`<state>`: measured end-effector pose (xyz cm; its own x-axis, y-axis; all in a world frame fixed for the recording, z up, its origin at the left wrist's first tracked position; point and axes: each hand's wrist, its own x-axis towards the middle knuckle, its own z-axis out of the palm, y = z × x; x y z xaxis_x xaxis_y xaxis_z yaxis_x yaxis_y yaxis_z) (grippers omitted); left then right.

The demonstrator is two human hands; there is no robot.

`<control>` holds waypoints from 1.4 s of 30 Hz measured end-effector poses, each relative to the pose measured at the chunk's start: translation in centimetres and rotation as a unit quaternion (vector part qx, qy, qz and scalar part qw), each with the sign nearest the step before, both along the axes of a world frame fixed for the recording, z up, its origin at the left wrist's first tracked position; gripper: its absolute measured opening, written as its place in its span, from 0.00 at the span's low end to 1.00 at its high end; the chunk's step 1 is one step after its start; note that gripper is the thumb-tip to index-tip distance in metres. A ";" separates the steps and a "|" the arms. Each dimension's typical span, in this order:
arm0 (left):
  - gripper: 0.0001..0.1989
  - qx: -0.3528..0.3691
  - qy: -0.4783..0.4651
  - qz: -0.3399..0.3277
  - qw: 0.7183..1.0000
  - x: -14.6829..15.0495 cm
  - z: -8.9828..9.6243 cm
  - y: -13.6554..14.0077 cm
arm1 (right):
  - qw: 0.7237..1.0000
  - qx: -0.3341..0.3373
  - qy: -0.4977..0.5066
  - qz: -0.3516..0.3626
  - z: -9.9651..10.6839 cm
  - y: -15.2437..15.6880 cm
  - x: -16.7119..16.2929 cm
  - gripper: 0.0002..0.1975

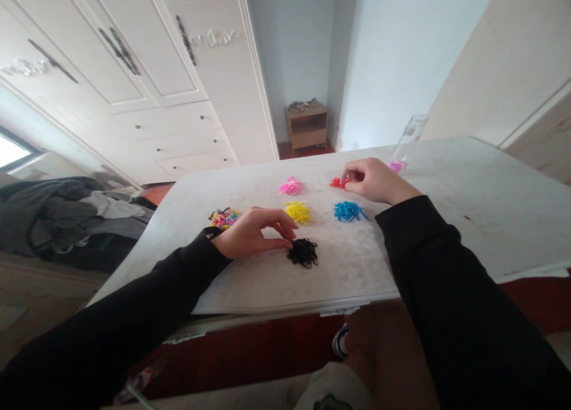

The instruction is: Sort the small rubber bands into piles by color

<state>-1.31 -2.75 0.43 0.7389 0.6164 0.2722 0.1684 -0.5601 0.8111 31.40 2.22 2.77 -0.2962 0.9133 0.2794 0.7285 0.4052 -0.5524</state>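
Small rubber bands lie on the white table in heaps sorted by colour. My left hand (254, 231) is at the near side, its thumb and fingertips closing on a black rubber band at the left edge of the black heap (304, 253). Farther right, my right hand (372, 181) pinches at the red rubber bands (338, 182), partly covering them. Between the hands are a yellow heap (297, 212) and a blue heap (350, 211). A pink heap (291, 186) sits farther back. Left of my left hand, a mixed-colour heap (222, 217) is partly hidden by it.
A clear glass bottle (411, 137) stands at the table's back right, beside a pink object (397, 166). Dark clothes (66, 219) are piled to the left. Behind the table (468, 219) are a white wardrobe (178, 124) and a small wooden cabinet (307, 126).
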 end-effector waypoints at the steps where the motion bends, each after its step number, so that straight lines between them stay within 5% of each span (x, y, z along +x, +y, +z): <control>1: 0.09 0.002 0.009 0.000 1.000 0.0 0.1 0.0 | 1.000 0.001 -0.002 -0.001 0.0 0.0 0.0 0.05; 13: 0.06 0.045 -0.023 0.016 0.999 -0.4 0.1 0.4 | 1.000 0.004 -0.007 -0.001 -0.2 0.1 0.1 0.05; 19: 0.06 0.139 -0.058 0.193 0.970 -4.1 2.4 3.7 | 1.000 0.017 -0.006 -0.006 -0.1 0.1 0.0 0.05; 22: 0.09 0.129 0.022 0.251 0.959 -6.9 3.1 5.9 | 1.000 0.013 -0.007 -0.007 -0.1 0.1 -0.1 0.05; 28: 0.15 0.031 0.202 0.225 0.953 -10.3 3.6 8.0 | 1.000 0.019 -0.016 -0.002 -0.3 0.1 -0.2 0.06; 37: 0.24 -0.042 0.319 0.206 0.924 -11.5 3.3 8.8 | 1.000 0.006 -0.019 -0.004 -0.2 0.0 -0.4 0.05; 42: 0.24 -0.087 0.308 0.183 0.930 -11.7 2.8 9.0 | 1.000 0.009 -0.024 -0.002 -0.3 0.0 -0.3 0.05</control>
